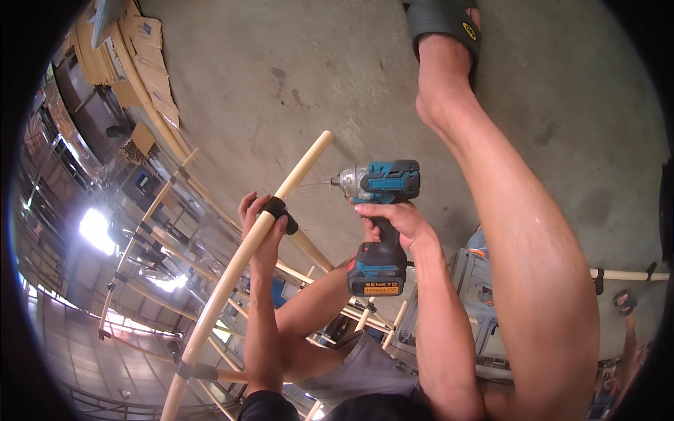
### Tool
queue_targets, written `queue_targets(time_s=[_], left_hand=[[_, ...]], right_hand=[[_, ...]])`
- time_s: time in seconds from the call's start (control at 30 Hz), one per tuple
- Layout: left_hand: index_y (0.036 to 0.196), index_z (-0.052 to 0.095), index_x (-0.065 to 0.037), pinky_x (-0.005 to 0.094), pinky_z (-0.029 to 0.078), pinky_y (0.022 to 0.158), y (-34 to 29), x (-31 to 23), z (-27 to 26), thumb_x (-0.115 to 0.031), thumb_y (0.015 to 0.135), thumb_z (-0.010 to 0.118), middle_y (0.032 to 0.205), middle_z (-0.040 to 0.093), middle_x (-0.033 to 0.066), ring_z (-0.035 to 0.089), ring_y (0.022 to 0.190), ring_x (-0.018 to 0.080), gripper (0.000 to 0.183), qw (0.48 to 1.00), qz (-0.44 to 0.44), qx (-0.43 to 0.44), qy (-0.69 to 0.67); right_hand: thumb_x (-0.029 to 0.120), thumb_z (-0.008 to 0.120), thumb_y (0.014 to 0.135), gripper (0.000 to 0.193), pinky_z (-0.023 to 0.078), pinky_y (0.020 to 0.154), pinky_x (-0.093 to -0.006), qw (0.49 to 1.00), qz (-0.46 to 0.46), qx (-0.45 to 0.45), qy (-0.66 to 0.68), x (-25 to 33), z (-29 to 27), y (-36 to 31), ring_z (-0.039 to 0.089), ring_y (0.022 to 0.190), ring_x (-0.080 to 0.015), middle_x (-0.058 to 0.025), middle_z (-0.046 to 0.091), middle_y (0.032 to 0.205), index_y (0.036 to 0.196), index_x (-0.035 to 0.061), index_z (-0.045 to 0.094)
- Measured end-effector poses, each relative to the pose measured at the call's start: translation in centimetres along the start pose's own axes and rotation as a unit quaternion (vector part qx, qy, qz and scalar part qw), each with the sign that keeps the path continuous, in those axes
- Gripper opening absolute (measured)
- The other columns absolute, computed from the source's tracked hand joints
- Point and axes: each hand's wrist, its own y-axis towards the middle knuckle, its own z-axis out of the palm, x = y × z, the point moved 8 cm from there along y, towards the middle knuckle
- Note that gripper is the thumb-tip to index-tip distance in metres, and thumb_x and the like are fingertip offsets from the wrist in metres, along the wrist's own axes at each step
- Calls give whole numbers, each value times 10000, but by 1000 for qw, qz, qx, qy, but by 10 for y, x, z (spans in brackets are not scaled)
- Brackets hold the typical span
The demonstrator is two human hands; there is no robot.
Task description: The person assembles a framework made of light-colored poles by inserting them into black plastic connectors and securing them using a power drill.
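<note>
A long cream pipe (232, 274) slants up across the view, with a black pipe joint (286, 216) clamped round it. Fingers of my left hand (268, 242) are closed about this joint, where a second cream pipe branches off toward the lower right. My right hand (404, 223) grips the handle of a teal and black cordless impact driver (390, 181), held to the right of the pipe. The driver's bit points left at the pipe and stays apart from it. Some fingers of my right hand are hidden behind the handle.
My bare leg (540, 245) with a dark sandal (442, 19) reaches up the right side over the concrete floor (281, 77). Cardboard sheets (153, 63) lie at the upper left. More jointed pipe framing (130, 256) stands left. Behind my right forearm is a grey plastic case (481, 284).
</note>
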Motion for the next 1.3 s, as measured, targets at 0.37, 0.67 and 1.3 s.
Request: queue_targets(time_s=[0.37, 0.67, 1.3], left_hand=[[1079, 662, -23, 419, 571, 705, 10, -131, -5, -251, 832, 770, 1098, 627, 142, 702, 803, 308, 353, 895, 42, 15, 443], [1095, 687, -93, 449, 560, 733, 26, -77, 14, -304, 797, 752, 1111, 545, 170, 683, 788, 365, 370, 893, -105, 84, 430], [984, 617, -52, 468, 537, 716, 21, -55, -1, -225, 773, 765, 1011, 525, 190, 648, 769, 396, 310, 910, -126, 96, 382]], right_hand=[[183, 816, 756, 198, 409, 465, -250, 992, -36, -101, -66, 24, -17, -8, 520, 511, -81, -4, 586, 651, 882, 81, 703], [204, 814, 755, 208, 412, 472, -253, 991, -31, -98, -84, 28, -11, -6, 519, 517, -84, 1, 579, 650, 881, 77, 708], [159, 813, 766, 198, 470, 487, -272, 994, -12, -89, -68, 27, -4, 0, 557, 534, -117, -24, 608, 675, 897, 75, 691]])
